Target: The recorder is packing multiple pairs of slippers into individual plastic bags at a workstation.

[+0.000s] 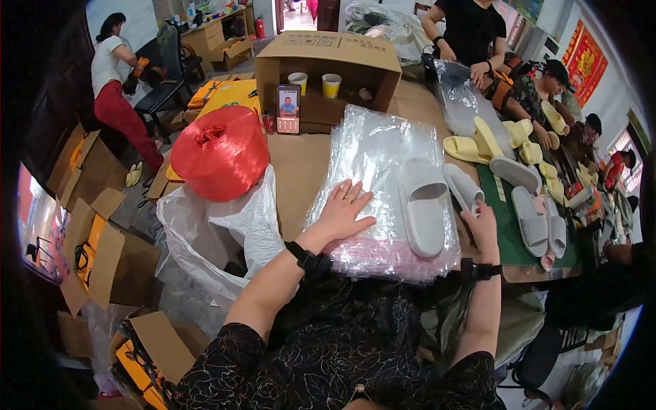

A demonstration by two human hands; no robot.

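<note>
My left hand (344, 213) lies flat, fingers spread, on a stack of clear plastic bags (362, 154) with pinkish lower edges. On the right part of that stack rests a grey slide slipper (424, 215), its toe opening facing away from me. Just to its right, my right hand (482, 222) grips the near end of a second grey slide slipper (463, 186), which is tilted at the edge of the stack. Farther right, more grey slippers (529, 220) lie on a green mat (497, 236).
Yellow slippers (486, 140) lie beyond the mat. A red twine roll (220, 154) sits above a white plastic sack (198, 236) at the left. A cardboard box (328, 55) with two cups and a propped phone (288, 109) stands behind the bags. Other people work at the right.
</note>
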